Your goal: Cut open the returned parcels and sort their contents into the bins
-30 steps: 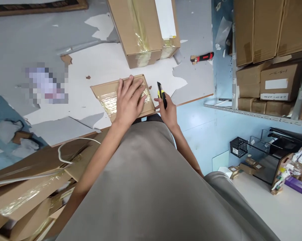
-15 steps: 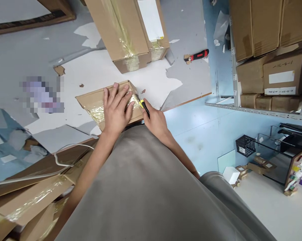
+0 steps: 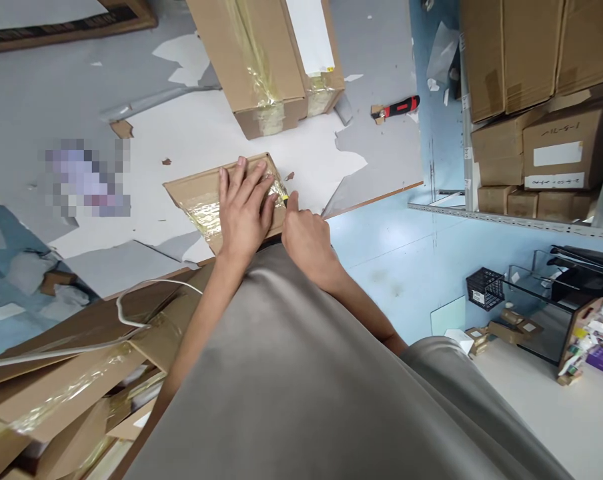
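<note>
A small cardboard box (image 3: 194, 193) with shiny clear tape lies on the table close to my body. My left hand (image 3: 245, 207) rests flat on its top, fingers stretched out and somewhat apart. My right hand (image 3: 307, 235) is closed around a yellow and black utility knife (image 3: 285, 199) at the box's right end. Only a little of the knife's front shows; the rest is covered by my fingers. Whether its blade touches the tape I cannot tell.
A larger taped carton (image 3: 266, 60) stands beyond the small box. A red and black cutter (image 3: 401, 107) lies at the table's right side. Cardboard boxes (image 3: 71, 393) with a white cable (image 3: 126, 320) fill the lower left. A shelf of cartons (image 3: 556, 153) stands at right.
My right hand has turned, so it now hides most of the knife's handle. The left hand stays flat on the box. The whole view has shifted slightly.
</note>
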Available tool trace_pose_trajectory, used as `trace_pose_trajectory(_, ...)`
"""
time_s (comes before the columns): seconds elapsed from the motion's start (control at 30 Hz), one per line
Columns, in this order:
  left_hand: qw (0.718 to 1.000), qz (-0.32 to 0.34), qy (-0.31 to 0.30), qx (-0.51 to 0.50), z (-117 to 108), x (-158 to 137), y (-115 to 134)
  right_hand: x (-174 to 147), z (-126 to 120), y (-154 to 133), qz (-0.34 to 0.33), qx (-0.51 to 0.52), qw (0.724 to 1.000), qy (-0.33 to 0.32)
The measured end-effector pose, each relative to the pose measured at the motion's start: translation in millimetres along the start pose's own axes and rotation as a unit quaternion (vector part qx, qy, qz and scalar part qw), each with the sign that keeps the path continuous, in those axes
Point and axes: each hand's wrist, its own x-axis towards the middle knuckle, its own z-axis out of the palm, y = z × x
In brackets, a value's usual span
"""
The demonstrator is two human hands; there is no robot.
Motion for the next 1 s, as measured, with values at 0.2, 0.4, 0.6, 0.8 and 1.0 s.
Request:
trace_pose_trajectory(0.2,1.000,0.016,0.008,0.016,4,-3,-2,-11,-3,6,0.028,-0.022,0.999,-0.013)
trace_pose_trajectory(0.4,1.000,0.017,0.003,0.019,4,-3,-1,-14,-8,9,0.039,-0.045,0.997,-0.041)
trace_pose_trajectory(0.6,1.000,-0.003,-0.012,0.011,4,-1,1,-12,-11,10,0.039,-0.043,0.997,-0.046)
trace_pose_trajectory(0.8,1.000,-0.007,0.017,0.008,-15,-9,-1,-26,-25,38,-0.026,0.062,0.996,-0.055)
trace_pose_trajectory(1.0,0.995,-0.046,0.080,0.046,-52,-42,-22,53,21,87,-0.024,0.290,0.956,0.024)
